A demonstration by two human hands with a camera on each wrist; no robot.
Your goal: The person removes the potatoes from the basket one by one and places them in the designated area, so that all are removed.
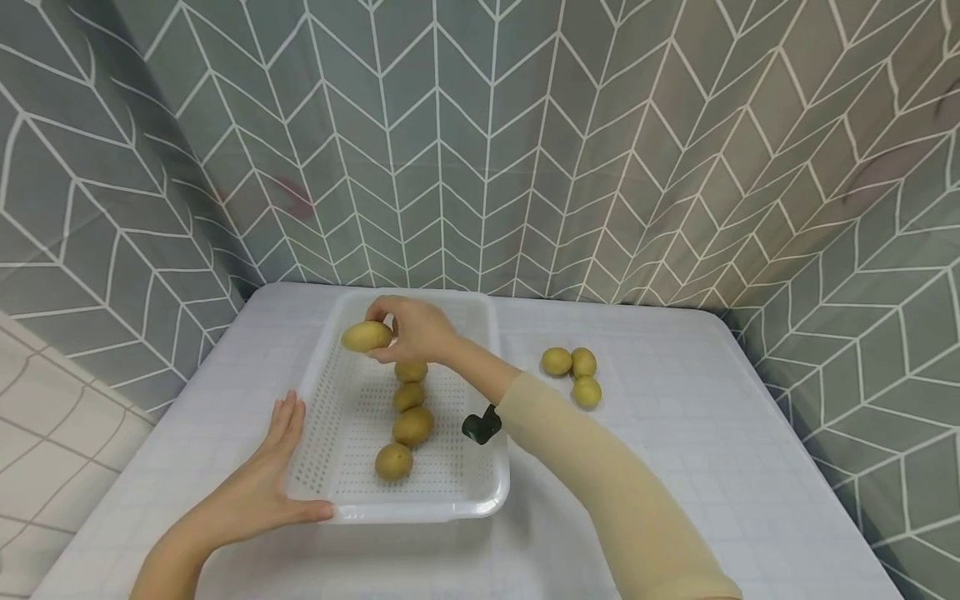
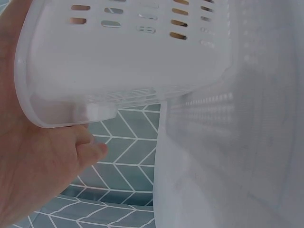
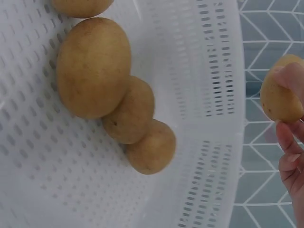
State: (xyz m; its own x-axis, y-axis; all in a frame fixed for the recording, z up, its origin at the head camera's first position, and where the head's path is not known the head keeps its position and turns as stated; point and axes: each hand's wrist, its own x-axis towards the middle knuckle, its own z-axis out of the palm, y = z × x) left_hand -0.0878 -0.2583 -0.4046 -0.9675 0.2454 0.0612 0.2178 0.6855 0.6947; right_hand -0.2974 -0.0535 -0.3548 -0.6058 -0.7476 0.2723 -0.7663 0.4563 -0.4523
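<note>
A white perforated plastic basket (image 1: 457,510) stands on the table, with several potatoes (image 1: 413,426) in a row on its floor. Over its far left part, my right hand (image 1: 420,327) pinches another potato (image 1: 367,336) between thumb and fingers. In the right wrist view that held potato (image 3: 280,92) shows at the right edge. My left hand (image 1: 258,492) rests against the basket's near left corner, fingers straight along the side and thumb on the front rim. From below, the left wrist view shows this hand (image 2: 42,161) touching the basket (image 2: 123,66).
Three potatoes (image 1: 583,363) lie close together on the white tablecloth (image 1: 675,433), right of the basket. A small black device (image 1: 482,425) sits at my right wrist. Behind the table hangs a grey-green curtain (image 1: 465,150) with white lines.
</note>
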